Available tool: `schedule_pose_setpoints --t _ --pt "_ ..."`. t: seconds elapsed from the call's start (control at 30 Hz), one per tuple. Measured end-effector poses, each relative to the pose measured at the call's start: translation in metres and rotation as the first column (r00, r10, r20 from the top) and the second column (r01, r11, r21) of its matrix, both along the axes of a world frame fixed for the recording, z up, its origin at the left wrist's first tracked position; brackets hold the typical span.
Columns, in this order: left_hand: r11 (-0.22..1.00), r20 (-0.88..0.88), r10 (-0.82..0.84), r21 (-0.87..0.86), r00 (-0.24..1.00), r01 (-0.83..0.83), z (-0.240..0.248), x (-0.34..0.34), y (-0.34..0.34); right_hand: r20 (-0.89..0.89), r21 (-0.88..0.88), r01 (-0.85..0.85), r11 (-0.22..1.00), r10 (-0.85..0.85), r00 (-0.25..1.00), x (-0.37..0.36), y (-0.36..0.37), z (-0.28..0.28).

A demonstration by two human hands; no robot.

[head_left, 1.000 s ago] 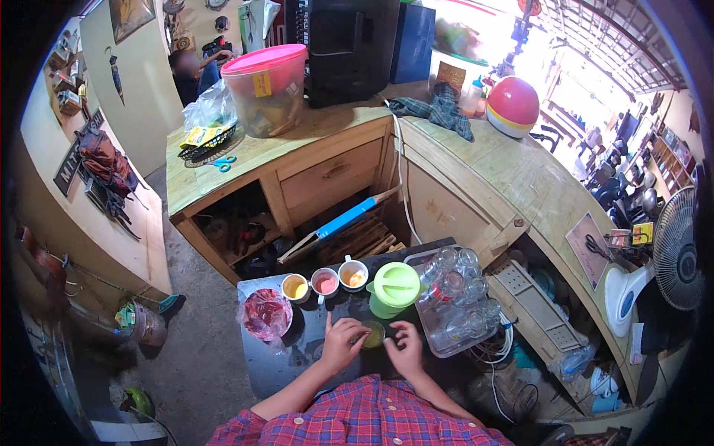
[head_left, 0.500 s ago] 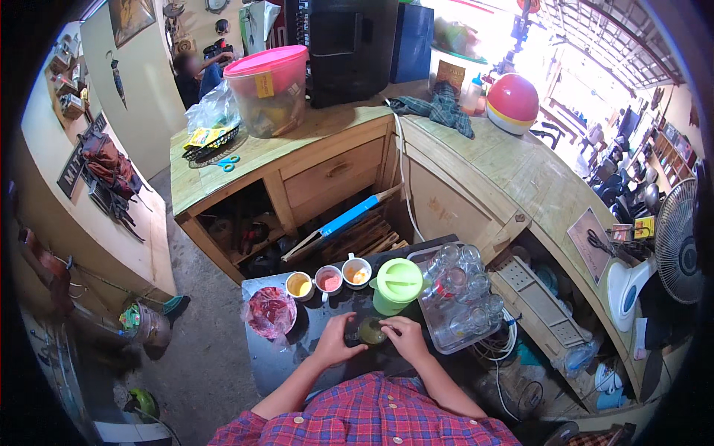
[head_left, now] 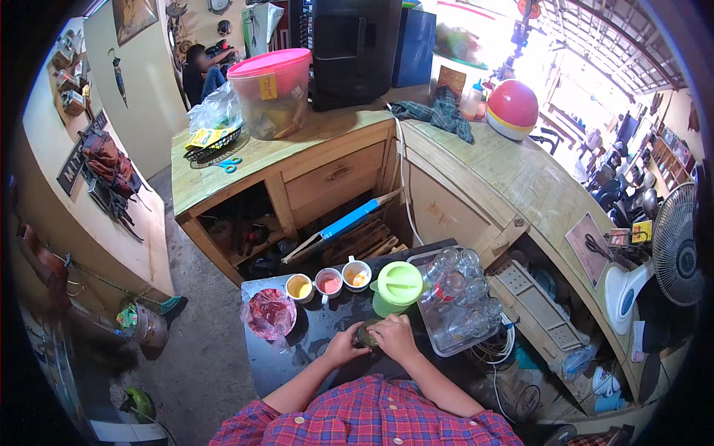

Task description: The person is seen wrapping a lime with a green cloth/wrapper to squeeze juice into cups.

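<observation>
The glass (head_left: 363, 337) with greenish contents is at the near middle of the dark table (head_left: 269, 369), the left hand (head_left: 344, 348) curled around its left side; the right hand (head_left: 396, 334) bends its fingers over the rim, though I cannot tell whether they pinch anything. Farther off stand a red-filled bowl (head_left: 292, 320) at left, three cups (head_left: 335, 291), a lidded green pitcher (head_left: 399, 285), and, at right, a clear tray (head_left: 452, 349) of glassware.

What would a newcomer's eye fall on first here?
Probably the lime green plastic pitcher on the dark table, beyond the left hand and right hand at a small greenish vessel. Next, perhaps, the clear plastic tub, pink lidded, upper left, and the red and white dome, upper right.
</observation>
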State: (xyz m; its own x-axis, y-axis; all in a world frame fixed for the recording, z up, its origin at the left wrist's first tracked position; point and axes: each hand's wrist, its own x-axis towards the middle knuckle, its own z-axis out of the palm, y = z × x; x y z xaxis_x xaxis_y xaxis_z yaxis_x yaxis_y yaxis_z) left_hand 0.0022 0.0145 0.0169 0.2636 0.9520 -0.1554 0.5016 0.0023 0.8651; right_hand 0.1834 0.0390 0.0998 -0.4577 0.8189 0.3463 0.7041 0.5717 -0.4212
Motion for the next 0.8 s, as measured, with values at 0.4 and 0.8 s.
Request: schedule_pose_setpoints --t 0.4,0.8 --pt "0.999 -0.080 0.037 0.005 0.996 -0.037 -0.002 0.003 0.002 0.170 -0.038 0.083 0.996 -0.075 0.983 -0.001 0.007 0.002" --pt "0.999 -0.093 0.024 -0.028 0.995 -0.026 0.006 0.004 0.004 -0.048 -0.032 0.046 0.998 -0.047 0.998 -0.001 0.009 -0.006"
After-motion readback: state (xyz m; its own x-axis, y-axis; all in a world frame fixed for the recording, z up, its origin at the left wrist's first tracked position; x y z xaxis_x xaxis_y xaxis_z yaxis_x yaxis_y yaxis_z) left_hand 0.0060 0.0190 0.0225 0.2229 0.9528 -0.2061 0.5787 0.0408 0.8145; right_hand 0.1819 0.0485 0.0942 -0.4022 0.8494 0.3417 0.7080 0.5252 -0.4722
